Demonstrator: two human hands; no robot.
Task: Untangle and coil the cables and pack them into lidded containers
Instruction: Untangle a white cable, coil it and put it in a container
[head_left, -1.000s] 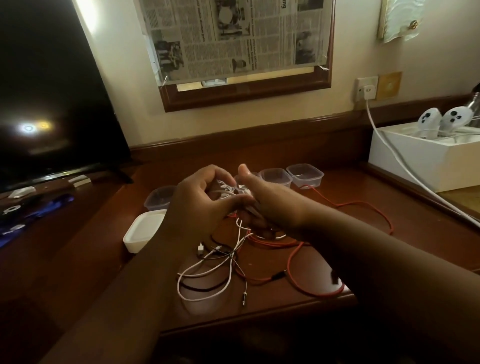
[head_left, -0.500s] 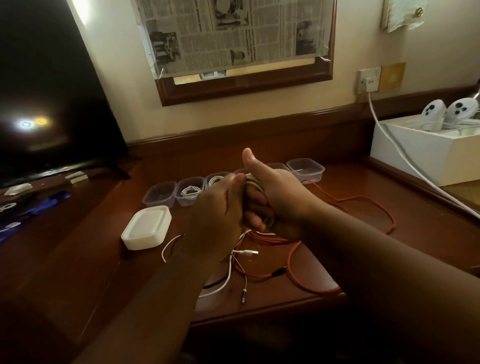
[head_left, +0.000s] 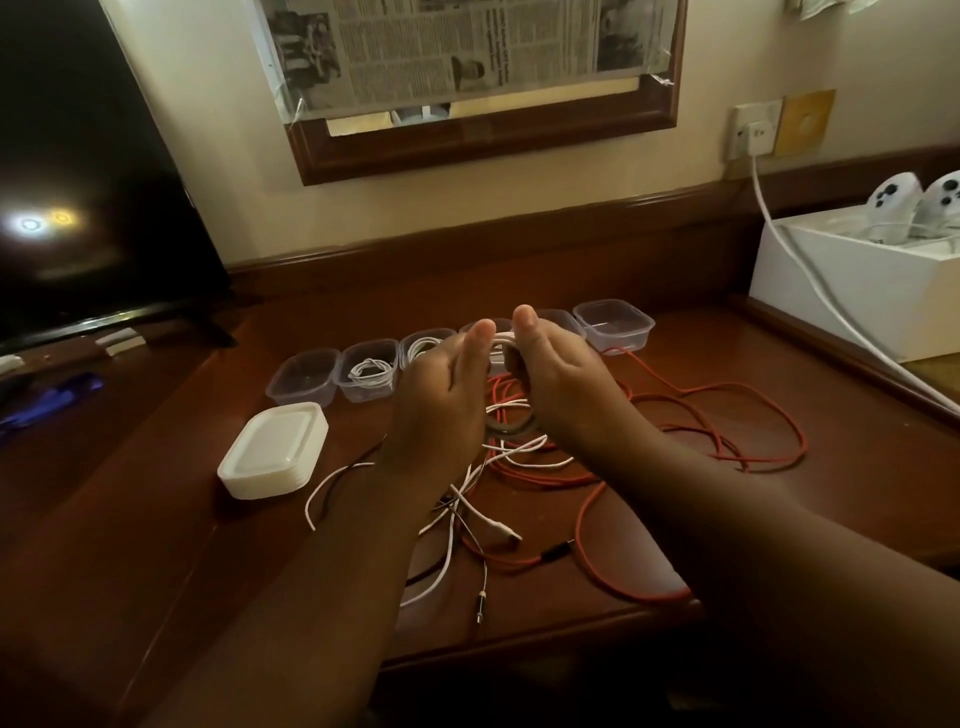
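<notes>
A dark wooden worktop (head_left: 779, 519) fills the view, with a black screen (head_left: 78, 182) at its left end and a white box (head_left: 852, 306) at the right. Across the middle sprawls a red cable (head_left: 727, 441) in loose loops, tangled near the front edge with thinner white cables (head_left: 441, 566) and a dark lead ending in a metal plug. Both hands are raised above this tangle, thumbs up and palms facing each other. The left hand (head_left: 441, 400) and right hand (head_left: 556, 384) together curl around a coiled white cable (head_left: 501, 343), which shows in the gap between them; a grey loop hangs just below. Behind the hands stands a row of 6 clear containers (head_left: 613, 325), all open; at least 2 on the left already hold a coiled white cable. A stack of white lids (head_left: 272, 449) sits left of the tangle.
</notes>
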